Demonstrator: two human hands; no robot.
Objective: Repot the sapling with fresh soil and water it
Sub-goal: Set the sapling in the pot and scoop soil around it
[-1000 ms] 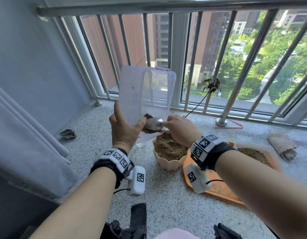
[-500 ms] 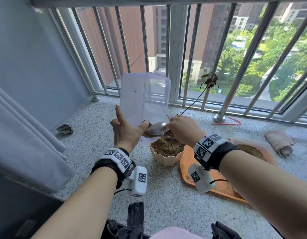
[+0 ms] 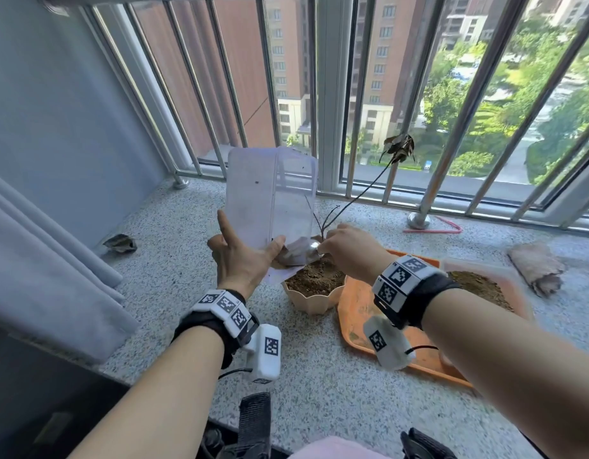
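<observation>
The left hand (image 3: pixel 245 260) gripped a tilted clear plastic container (image 3: pixel 269 207); the right hand (image 3: pixel 349 248) held a metal spoon (image 3: pixel 311 250) at its mouth, above the soil-filled beige pot (image 3: pixel 314 294) holding the sapling (image 3: pixel 352 200), left of an orange tray (image 3: pixel 356 313)

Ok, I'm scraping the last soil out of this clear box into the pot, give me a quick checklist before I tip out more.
1. Clear box mouth sits over the pot: ok, its lower edge overhangs the pot's left rim.
2. Left hand grip on the box: ok, thumb and fingers clamp its lower end.
3. Spoon in right hand: ok, bowl at the box mouth.
4. Sapling upright: not ok, the stem leans right toward the railing.
5. Pot fill level: ok, soil close to the rim.
6. Soil left in the box: cannot tell.
</observation>
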